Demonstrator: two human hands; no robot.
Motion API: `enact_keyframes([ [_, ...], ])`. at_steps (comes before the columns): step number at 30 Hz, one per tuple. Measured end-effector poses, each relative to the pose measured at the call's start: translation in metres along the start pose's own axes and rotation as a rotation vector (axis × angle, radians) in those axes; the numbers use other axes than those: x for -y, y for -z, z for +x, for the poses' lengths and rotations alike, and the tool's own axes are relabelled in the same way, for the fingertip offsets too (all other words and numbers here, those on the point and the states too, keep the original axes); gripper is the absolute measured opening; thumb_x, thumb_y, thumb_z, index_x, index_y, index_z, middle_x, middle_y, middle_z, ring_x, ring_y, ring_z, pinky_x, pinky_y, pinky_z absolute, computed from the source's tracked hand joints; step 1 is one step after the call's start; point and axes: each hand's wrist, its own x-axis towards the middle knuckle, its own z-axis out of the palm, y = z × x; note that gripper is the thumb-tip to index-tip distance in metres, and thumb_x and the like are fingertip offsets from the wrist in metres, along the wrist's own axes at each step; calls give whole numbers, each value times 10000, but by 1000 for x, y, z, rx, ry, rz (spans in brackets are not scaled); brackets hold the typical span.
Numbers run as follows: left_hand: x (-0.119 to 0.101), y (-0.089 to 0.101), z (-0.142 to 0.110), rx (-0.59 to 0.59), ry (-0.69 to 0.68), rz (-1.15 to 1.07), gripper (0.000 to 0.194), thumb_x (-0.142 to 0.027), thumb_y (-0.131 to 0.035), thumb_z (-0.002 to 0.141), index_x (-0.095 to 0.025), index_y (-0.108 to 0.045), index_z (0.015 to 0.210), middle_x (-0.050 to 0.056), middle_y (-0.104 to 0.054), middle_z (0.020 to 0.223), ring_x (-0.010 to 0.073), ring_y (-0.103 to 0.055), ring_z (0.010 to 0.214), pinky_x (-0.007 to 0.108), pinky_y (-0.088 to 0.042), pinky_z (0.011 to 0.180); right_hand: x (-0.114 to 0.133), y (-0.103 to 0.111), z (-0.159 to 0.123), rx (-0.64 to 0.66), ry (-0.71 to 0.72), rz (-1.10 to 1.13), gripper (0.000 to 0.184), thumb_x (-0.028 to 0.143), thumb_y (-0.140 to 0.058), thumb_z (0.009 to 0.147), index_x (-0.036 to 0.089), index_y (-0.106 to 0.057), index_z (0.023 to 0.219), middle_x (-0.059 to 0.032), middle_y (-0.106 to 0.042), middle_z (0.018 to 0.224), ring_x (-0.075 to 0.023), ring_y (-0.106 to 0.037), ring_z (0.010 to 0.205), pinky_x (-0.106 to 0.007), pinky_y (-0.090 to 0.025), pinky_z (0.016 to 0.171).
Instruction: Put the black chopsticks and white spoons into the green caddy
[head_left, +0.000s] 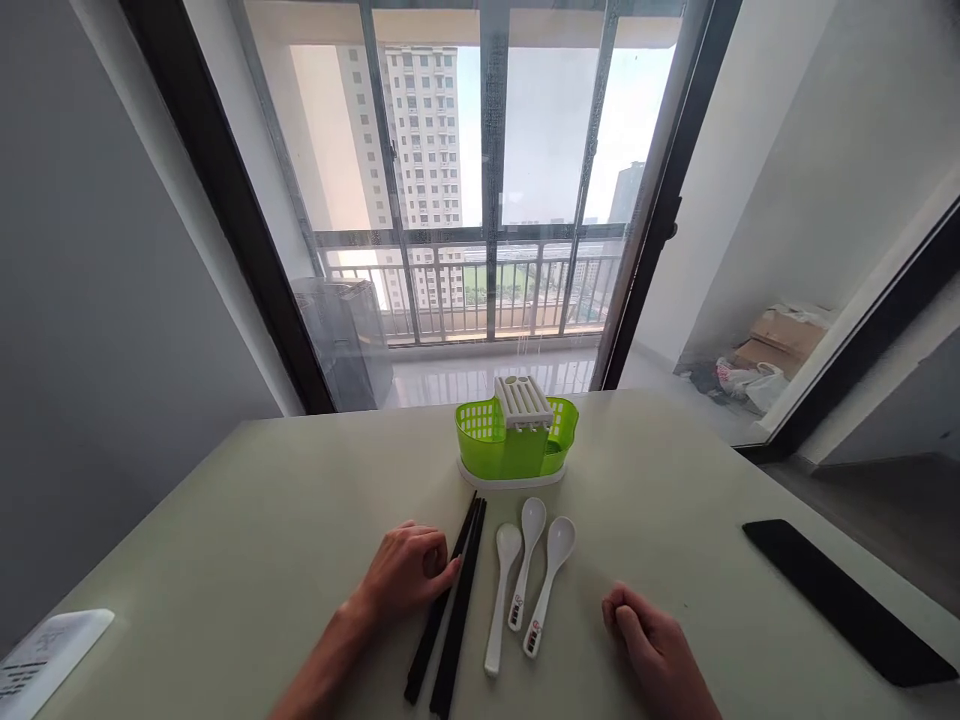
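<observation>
My left hand (411,568) rests on the table with its fingers curled in and holding nothing that I can see. Its thumb tip lies over the left edge of several black chopsticks (459,620), which point away from me. To their right lie three white spoons, bowls at the far end: a left spoon (501,590), a middle spoon (527,550) and a right spoon (549,580). Two of the handles carry small printed marks. My right hand (645,640) is a closed fist on the table, right of the spoons and apart from them.
Beyond the spoons stands a green basket (487,455) with a white slotted top (523,402) and white base. A black flat strip (847,600) lies at the table's right, a white labelled object (56,655) at the left edge. Past the table (315,470) is a glazed balcony.
</observation>
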Motion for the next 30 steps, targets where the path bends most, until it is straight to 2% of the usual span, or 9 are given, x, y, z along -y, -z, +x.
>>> enact_keyframes([
  [13,-4,3,1,13,-6,-9,221,-252,-565,841,-211,-488,638,-42,-588,612,117,-451,560,283,-370,685,4,-1,-1,31,4,-61,310,469,-429,841,233,-507,655,40,-362,587,-160,-351,569,-262,-288,554],
  [30,-8,6,-2,34,25,0,247,-306,-520,880,-213,-535,652,-4,-609,639,148,-510,624,287,-387,663,-6,-1,0,26,67,-93,281,425,-482,840,232,-609,680,20,-475,589,-178,-435,566,-261,-338,549],
])
